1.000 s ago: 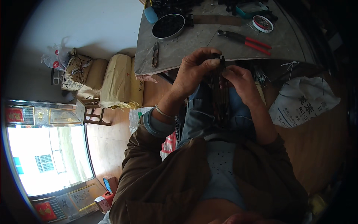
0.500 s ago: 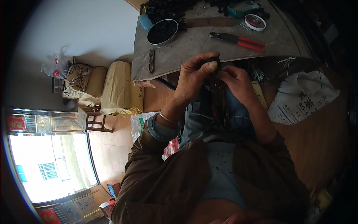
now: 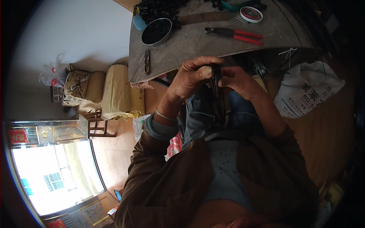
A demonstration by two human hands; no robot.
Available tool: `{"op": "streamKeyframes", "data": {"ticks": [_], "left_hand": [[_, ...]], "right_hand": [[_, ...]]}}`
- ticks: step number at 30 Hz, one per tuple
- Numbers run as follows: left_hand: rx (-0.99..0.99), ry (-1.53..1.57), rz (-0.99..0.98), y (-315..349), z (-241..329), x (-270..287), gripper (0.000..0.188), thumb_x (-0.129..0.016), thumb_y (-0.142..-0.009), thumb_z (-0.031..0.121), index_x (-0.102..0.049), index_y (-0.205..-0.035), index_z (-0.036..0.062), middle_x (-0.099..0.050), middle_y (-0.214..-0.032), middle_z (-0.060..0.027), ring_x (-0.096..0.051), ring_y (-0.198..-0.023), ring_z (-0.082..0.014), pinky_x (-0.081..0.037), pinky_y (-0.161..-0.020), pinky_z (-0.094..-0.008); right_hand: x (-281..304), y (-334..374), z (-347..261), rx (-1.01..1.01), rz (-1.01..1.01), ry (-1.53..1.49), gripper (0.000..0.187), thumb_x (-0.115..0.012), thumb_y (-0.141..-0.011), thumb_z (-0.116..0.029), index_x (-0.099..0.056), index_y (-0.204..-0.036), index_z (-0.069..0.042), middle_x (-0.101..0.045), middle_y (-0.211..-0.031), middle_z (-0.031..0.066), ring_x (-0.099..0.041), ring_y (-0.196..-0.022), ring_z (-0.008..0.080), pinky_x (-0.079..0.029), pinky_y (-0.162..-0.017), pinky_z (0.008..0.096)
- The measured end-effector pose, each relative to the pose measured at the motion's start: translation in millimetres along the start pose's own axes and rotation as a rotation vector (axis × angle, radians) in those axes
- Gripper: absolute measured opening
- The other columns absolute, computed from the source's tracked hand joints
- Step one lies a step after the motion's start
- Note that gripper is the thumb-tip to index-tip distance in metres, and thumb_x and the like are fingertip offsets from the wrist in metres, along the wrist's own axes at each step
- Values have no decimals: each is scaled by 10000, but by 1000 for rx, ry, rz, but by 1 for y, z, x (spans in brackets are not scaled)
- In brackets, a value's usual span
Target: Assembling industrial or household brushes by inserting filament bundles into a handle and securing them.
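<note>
In front of the table edge, above my lap, both hands meet at the upper end of a long, dark, slim object [image 3: 217,91] that looks like a bundle of narrow rods. My left hand [image 3: 192,78] is closed around its top, thumb pressed against it. From the other side, my right hand [image 3: 240,83] pinches with thumb and bent fingers beside it; whether it grips the rods or a tiny piece is hidden. The lower end runs down between my knees. On the table beyond lie red-handled pincers [image 3: 234,35] and small dark snips [image 3: 147,61].
A round pan [image 3: 167,35] of small black parts and a white lid [image 3: 251,14] holding tiny pieces are on the table [image 3: 190,49]. More black parts heap behind. A white sack [image 3: 310,89] stands at right; wrapped bales [image 3: 118,91] and a wooden stool [image 3: 93,123] at left.
The view has shifted, so the table and tools sit farther left and higher. My right fingers have curled in more, and the dark object's top shows less above my left thumb.
</note>
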State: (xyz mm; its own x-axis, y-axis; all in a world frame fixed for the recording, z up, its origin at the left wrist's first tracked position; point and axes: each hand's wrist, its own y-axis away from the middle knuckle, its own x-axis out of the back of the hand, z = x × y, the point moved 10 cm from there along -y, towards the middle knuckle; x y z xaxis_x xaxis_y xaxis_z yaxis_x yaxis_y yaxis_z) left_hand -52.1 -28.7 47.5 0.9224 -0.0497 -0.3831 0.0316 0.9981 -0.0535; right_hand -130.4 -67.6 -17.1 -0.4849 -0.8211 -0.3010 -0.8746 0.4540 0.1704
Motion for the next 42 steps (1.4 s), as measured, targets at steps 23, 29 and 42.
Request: {"op": "streamKeyframes", "data": {"ticks": [23, 29, 42], "left_hand": [[-399, -1048, 710, 18, 46, -20, 227, -729, -773, 114, -660, -948, -12, -662, -845, -100, -625, -763, -122, -499, -688, -266], [-365, -978, 631, 26, 51, -12, 215, -703, -792, 90, -663, -978, -9, -643, -826, -88, -620, -761, -117, -491, -676, -253], [-190, -817, 349, 24, 47, -19, 203, -651, -843, 100, -639, -1018, -1, -618, -836, -51, -584, -726, -94, -457, -614, -230]], "right_hand": [[5, 15, -22, 300, 423, 287, 221, -635, -873, -199, -614, -833, 17, -634, -685, 80, -607, -628, 110, -453, -572, 271], [1, 18, -31, 316, 353, 416, 232, -657, -871, -215, -614, -841, 10, -629, -682, 56, -563, -613, 78, -446, -568, 253], [-1, 11, -25, 262, 10, 63, 144, -616, -918, -170, -621, -901, -27, -613, -757, 11, -608, -698, 76, -494, -645, 223]]}}
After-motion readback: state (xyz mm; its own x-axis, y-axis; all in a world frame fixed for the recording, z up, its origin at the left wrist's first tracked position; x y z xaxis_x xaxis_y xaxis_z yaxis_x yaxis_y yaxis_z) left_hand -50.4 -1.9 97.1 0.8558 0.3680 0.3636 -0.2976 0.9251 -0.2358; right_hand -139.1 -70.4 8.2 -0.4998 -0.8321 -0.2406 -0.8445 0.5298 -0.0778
